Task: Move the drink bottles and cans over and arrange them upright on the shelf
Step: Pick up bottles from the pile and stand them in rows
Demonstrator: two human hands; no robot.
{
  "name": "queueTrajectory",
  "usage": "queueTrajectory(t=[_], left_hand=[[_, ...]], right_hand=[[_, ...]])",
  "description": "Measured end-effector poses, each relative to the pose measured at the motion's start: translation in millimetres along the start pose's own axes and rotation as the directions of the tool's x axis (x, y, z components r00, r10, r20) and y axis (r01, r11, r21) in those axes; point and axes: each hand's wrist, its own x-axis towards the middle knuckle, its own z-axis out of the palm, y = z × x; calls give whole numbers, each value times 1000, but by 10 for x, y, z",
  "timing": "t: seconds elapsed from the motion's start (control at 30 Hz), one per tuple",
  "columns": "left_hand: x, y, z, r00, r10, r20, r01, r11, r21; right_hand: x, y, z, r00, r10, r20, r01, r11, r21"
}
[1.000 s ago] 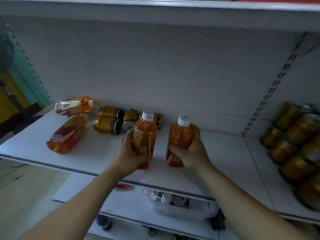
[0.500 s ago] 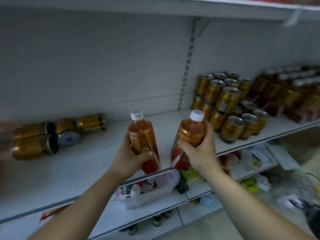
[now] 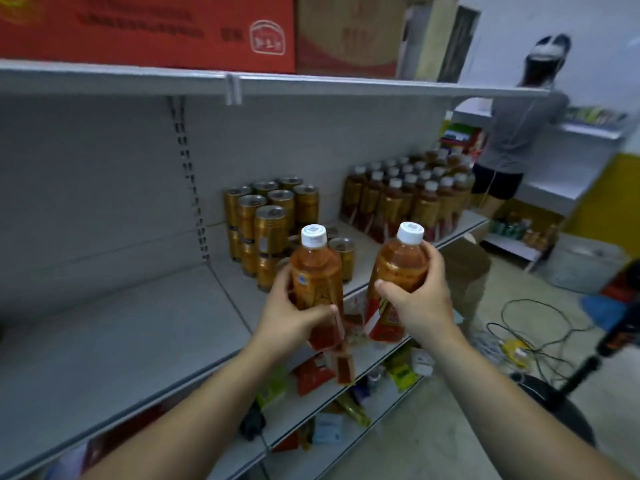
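Head view showed the left bottle (image 3: pixel 315 268) and right bottle (image 3: pixel 398 265) upright in mid-air before the shelf (image 3: pixel 138 341) edge, each clamped in curled fingers of the left hand (image 3: pixel 294 320) and right hand (image 3: pixel 419 303), so they probably needed keeping vertical and setting down beside the standing bottles (image 3: pixel 408 199), clear of the stacked cans (image 3: pixel 270 230).

Both hands swinging right along shelf (image 3: pixel 104 341). Left hand (image 3: pixel 294 320) carries left bottle (image 3: pixel 317 271), right hand (image 3: pixel 419 306) carries right bottle (image 3: pixel 398 265), both now out past front edge. Lying bottles and toppled cans gone from view at left. Stacked cans (image 3: pixel 270 223) now right behind left bottle. Rows of upright bottles (image 3: pixel 408 199) come in at right, red boxes (image 3: pixel 149 26) up top, person (image 3: pixel 519 140) appears at far shelving.
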Motion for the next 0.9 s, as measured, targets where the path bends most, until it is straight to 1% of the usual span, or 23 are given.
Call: queueTrajectory(t=[0.17,0.33,0.47,0.53,0.63,0.77,0.8,0.87,0.9], left_hand=[[341,-44,809,1000,-6,-1,6,1000,27],[620,-122,1323,997,-51,-57,56,995,84],[1010,-211,1502,993,-80,-87,88,992,90],[1254,-267,1566,992,-70,-103,80,993,90],[1646,-378,1654,988,-58,-143,73,992,102],[2098,-578,1698,984,-83,-159,101,989,110],[2171,-634,1702,982,-90,-169,109,988,109],[2262,-732,1711,976,-103,-193,125,987,105],[2296,-768,1722,973,-105,-206,128,987,101]], right_hand=[[381,353,-767,1000,29,-5,-29,996,-82],[794,614,-1075,997,73,6,-72,992,-99],[1228,821,-1015,997,59,40,-53,989,-141],[1494,924,-910,999,22,34,-15,980,-199],[1895,1051,-726,998,9,61,7,966,-258],[2332,1241,-545,996,9,85,8,978,-208],[2429,1281,-518,996,13,91,7,977,-214],[2598,1340,-471,991,26,129,11,959,-282],[2670,1348,-444,988,11,153,34,955,-293]])
